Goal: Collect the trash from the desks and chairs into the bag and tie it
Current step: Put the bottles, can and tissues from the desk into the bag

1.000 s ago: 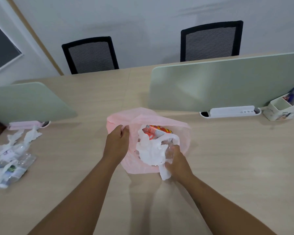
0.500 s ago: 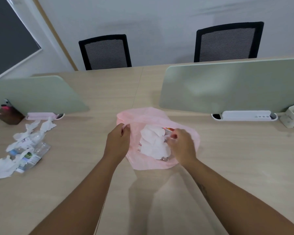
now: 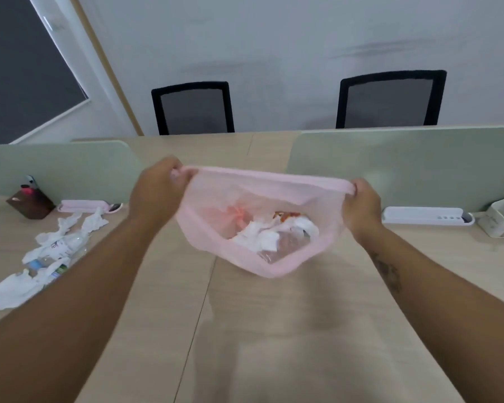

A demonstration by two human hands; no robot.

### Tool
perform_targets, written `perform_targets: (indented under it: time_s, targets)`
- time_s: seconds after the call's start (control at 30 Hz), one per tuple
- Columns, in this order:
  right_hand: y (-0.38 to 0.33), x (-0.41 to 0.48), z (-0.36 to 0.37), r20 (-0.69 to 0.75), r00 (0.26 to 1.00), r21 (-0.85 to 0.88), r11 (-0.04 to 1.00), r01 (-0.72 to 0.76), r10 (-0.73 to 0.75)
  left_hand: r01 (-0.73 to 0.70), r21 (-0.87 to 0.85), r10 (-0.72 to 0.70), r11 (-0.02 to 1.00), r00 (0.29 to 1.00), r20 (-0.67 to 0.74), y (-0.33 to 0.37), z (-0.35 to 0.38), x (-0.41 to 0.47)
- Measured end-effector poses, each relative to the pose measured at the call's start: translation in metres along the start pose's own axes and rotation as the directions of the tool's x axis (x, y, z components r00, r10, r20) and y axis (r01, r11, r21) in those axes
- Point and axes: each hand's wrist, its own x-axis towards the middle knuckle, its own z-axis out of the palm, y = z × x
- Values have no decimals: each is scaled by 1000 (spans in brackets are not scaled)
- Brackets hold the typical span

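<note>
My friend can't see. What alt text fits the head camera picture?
Two hands hold a pink bag open over a wooden desk, the left hand and right hand each gripping its rim. Inside lie white tissues; loose tissues and bottles litter the desk's left side.

A pale wooden desk (image 3: 274,330) with green divider screens (image 3: 405,170), two black mesh chairs (image 3: 194,109) behind it against a white wall (image 3: 274,39), dark window (image 3: 18,68) at left.

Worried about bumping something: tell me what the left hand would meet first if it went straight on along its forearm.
Probably nothing close: the left hand, gripping the pink bag, points past the left green divider, over the desk, toward the left black chair. Depth is unclear.
</note>
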Motion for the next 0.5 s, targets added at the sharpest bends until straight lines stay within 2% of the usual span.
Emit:
perform_targets:
  time_s: [0.03,0.1,0.2,0.23,0.3,0.37,0.43,0.5]
  targets:
    - [-19,0,-5,-56,998,38,998,43,-41,14,-3,-14,1000,999,-37,-2,-9,12]
    - [-43,-4,-12,-29,995,34,994,101,-100,46,-20,-47,999,998,-43,-6,-16,24]
    - [-44,-20,-29,87,995,-117,991,68,-58,71,-55,-65,996,993,103,-1,-7,20]
    - [-37,-25,-36,68,997,-147,988,38,-28,78,-86,-66,993,988,139,4,-2,16]
    - [-25,-36,-54,-84,996,-160,987,-33,20,67,-171,-37,983,985,170,17,5,11]
    - [-18,-46,-73,-209,977,-195,977,-83,41,-12,-179,43,984,985,169,35,12,7]
    - [-9,-63,-91,-224,971,-293,945,-145,79,-144,-169,176,975,965,194,52,18,-4]
    - [10,-87,-110,-221,965,-354,911,-211,138,-236,-229,290,945,926,243,66,29,-22]
